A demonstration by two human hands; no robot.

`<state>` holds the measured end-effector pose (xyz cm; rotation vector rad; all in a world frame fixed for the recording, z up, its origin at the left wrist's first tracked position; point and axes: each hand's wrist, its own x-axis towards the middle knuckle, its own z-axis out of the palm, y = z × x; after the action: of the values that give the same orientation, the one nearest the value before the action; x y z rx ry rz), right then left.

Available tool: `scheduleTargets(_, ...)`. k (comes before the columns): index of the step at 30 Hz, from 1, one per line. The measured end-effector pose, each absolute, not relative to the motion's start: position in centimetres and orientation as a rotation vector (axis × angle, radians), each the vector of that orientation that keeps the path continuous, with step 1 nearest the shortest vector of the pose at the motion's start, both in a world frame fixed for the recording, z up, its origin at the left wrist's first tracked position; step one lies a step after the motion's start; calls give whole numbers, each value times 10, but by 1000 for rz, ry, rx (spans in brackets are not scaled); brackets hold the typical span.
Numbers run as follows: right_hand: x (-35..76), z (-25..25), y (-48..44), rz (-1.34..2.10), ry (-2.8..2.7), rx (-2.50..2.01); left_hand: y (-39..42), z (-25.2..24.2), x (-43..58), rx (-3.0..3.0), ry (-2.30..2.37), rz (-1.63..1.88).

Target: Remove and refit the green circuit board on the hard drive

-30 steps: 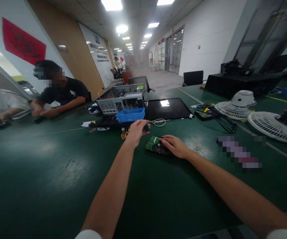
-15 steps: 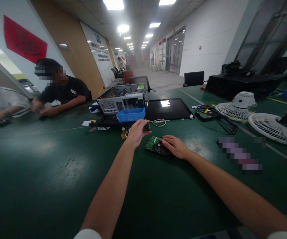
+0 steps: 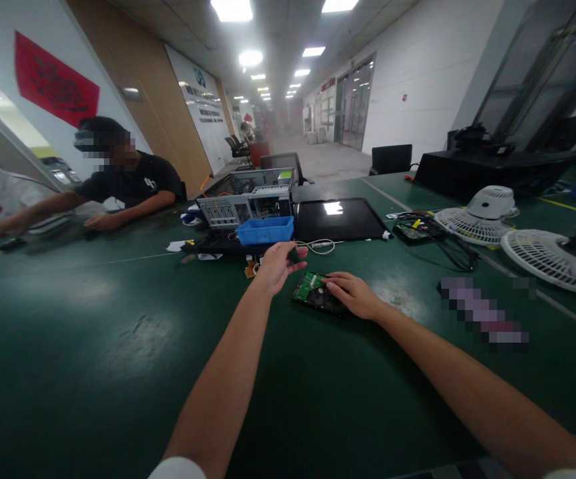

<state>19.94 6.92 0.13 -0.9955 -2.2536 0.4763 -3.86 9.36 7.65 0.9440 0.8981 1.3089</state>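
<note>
A hard drive with a green circuit board at its left end lies on the green tabletop. My right hand holds it at its right side, with thumb and fingers on its top. Just up and left of the drive, my left hand is raised above the table. Its fingers close on a small dark piece, mostly hidden, whose kind I cannot make out. Behind that hand sits a blue plastic tray. Small brown parts lie by the left wrist.
An opened computer case stands behind the tray, beside a flat black screen panel. To the right are a cable-covered circuit board, white fan parts and a blurred-out object. Two people sit at the far left.
My hands stay nearly where they were, the left still holding the small dark piece. The co-worker in black has stretched an arm out to the left. The view has shifted slightly.
</note>
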Motion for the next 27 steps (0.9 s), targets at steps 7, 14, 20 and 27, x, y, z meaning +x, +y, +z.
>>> scheduleTargets(7,200,2,69,481,-2256,-991,92,77,-40,967,900,1328)
scheduleTargets(14,200,3,69,488,-2264,-998,90,78,-36,894,852,1311)
scheduleTargets(20,200,4,69,500,-2266,-980,90,78,-32,832,795,1350)
scheduleTargets(27,201,2,69,492,-2249,-974,91,77,-34,918,811,1355)
